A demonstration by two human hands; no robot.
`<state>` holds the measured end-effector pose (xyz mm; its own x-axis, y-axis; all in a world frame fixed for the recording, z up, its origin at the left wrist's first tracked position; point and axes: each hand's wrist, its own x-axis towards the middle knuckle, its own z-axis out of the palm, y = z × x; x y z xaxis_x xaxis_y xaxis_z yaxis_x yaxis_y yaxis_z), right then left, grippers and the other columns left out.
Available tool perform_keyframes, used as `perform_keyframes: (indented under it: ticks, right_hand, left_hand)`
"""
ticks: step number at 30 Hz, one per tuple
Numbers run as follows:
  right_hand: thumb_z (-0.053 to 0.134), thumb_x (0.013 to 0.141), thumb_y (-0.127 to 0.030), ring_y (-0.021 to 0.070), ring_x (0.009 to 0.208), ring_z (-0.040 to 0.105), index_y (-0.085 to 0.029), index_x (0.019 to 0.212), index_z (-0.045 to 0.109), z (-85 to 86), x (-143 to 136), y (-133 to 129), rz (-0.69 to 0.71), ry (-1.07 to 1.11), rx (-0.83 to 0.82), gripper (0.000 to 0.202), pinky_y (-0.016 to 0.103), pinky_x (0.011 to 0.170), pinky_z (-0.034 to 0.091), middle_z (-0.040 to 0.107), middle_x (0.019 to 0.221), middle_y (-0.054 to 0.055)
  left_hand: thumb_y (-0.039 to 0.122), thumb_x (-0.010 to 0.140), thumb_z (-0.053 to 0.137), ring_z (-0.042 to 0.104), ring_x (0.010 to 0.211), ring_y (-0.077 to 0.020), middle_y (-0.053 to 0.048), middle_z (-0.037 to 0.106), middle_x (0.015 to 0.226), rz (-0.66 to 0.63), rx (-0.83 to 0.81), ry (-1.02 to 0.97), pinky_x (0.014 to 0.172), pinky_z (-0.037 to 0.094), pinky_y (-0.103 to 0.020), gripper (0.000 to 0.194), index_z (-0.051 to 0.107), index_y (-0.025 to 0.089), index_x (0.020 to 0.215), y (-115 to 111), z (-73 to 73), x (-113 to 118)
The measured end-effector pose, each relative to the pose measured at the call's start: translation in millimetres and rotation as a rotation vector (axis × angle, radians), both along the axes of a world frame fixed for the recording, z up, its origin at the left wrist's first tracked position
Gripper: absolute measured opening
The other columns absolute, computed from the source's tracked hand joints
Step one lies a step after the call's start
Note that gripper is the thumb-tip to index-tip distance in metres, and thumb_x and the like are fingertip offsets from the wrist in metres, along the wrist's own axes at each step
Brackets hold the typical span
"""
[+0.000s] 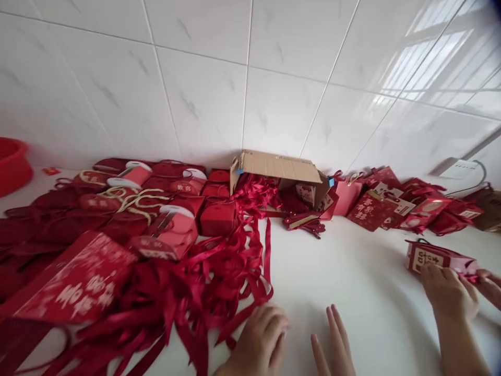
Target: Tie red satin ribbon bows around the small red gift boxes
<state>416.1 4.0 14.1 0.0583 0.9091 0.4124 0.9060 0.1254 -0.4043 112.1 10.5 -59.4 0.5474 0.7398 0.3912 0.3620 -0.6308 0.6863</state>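
Note:
At the lower middle, my left hand [260,339] is curled, its fingers bent down beside the edge of a heap of dark red ribbons [219,282]. A ribbon strand runs up against it, but what the fingers hold, if anything, is hidden. My right hand [336,344] is over the white tabletop [313,282], fingers stretched out and apart, holding nothing. Left of the ribbons lies a red printed box [84,282] with white lettering. Several red gift boxes [217,216] stand packed behind it, some with cream cords [136,201].
A co-worker's hands [450,292] hold a small red box [434,258] at the right. An open cardboard carton [282,164] with ribbons and cards lies against the tiled wall [203,94]. More red boxes and bags [376,209] line the wall. A red basin [13,167] is far left.

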Motion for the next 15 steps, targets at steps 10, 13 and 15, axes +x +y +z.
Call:
perform_keyframes:
  ticks: [10, 13, 15]
  right_hand:
    - [0.062, 0.068, -0.065, 0.045, 0.137, 0.017, -0.029, 0.148, 0.005, -95.0, -131.1, -11.7, 0.108, 0.024, -0.305, 0.104, 0.062, 0.1, 0.03, 0.019, 0.15, 0.019]
    - [0.065, 0.068, -0.063, 0.0442, 0.139, 0.003, -0.026, 0.148, 0.0, -95.4, -169.5, 18.2, 0.189, 0.016, -0.405, 0.109, 0.06, 0.104, 0.022, 0.004, 0.153, 0.023]
    - [0.068, 0.065, -0.062, 0.0448, 0.139, -0.002, -0.026, 0.149, 0.002, -85.0, -188.1, 44.4, 0.299, 0.036, -0.419, 0.112, 0.06, 0.105, 0.018, -0.001, 0.153, 0.023]
  left_hand:
    - [0.014, 0.082, 0.054, 0.051, 0.108, -0.024, -0.009, 0.057, 0.106, 0.556, 0.272, 0.062, 0.094, 0.04, -0.041, 0.022, 0.053, 0.021, 0.103, -64.6, 39.0, -66.6]
    - [0.033, 0.081, 0.061, 0.044, 0.117, -0.033, -0.017, 0.049, 0.122, 0.974, 0.228, 0.193, 0.099, 0.036, -0.05, 0.042, 0.05, 0.016, 0.117, -71.2, 31.1, -110.6]
    - [0.046, 0.078, 0.062, 0.035, 0.126, -0.0411, -0.023, 0.037, 0.135, 1.13, 0.15, 0.308, 0.1, 0.031, -0.057, 0.065, 0.042, 0.012, 0.13, -63.6, 27.8, -130.1]
